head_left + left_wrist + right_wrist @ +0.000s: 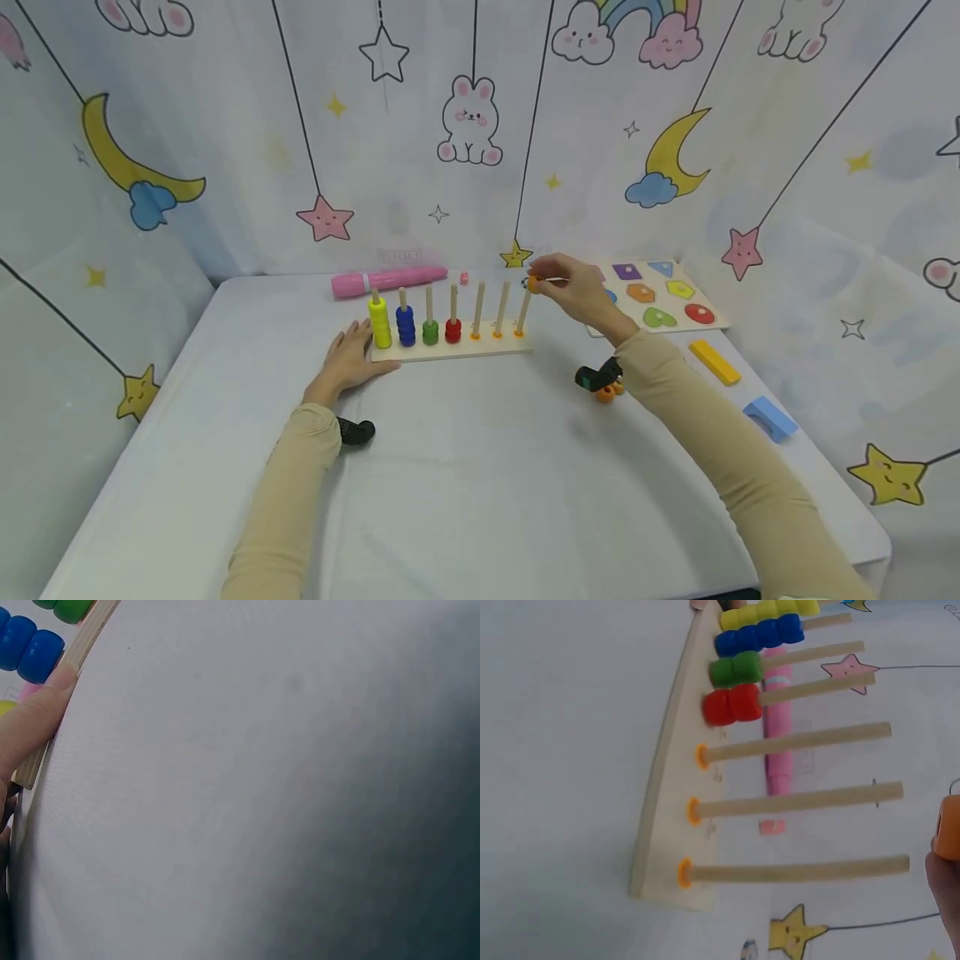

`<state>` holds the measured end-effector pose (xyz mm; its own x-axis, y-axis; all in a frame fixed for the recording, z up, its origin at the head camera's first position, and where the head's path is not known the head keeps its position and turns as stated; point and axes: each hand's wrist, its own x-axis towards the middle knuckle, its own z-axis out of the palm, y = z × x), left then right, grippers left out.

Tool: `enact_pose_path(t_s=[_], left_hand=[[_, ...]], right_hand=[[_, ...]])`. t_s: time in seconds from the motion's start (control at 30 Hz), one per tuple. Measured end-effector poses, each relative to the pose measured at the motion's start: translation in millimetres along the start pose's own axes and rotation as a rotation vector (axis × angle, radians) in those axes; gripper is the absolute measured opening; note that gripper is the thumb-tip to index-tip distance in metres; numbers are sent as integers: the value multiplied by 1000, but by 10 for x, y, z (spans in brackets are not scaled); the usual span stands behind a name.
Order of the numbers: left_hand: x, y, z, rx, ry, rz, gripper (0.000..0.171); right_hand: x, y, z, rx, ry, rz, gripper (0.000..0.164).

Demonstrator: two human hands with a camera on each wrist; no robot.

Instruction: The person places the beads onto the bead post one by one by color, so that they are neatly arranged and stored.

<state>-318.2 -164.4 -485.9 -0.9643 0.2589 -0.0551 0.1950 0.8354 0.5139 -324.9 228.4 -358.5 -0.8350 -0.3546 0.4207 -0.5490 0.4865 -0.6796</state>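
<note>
A wooden peg board (465, 352) with upright rods stands toward the back of the table. Its rods carry yellow beads (380, 323), blue beads (406, 326), green beads (430, 332) and red beads (453, 331); three rods at the right bear none. My left hand (348, 360) holds the board's left end, its thumb (41, 712) along the front edge. An orange bead (949, 829) is pinched in my right hand (573, 287), close to the top of the rightmost rod (802, 870) but apart from it. More orange beads (605, 394) lie on the table, partly hidden by the wrist camera.
Behind the board lie a pink marker-shaped stick (390, 282) and a small pink piece (464, 278). A shape puzzle board (637, 317) is at the back right. Nearer on the right are a yellow block (715, 362) and a blue arch block (771, 418). A printed curtain encloses the table.
</note>
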Motion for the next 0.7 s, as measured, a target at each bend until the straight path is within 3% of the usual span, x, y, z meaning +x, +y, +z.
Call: enact_pose_path(t_s=[0.27,0.7], left_hand=[[6,-13,27,0,8,6,98],[13,-24,34,-8,11,-7,99]], right_hand=[[423,-133,370,52,-26,-13,28],[490,-147,573,-56,-78,-13,29]])
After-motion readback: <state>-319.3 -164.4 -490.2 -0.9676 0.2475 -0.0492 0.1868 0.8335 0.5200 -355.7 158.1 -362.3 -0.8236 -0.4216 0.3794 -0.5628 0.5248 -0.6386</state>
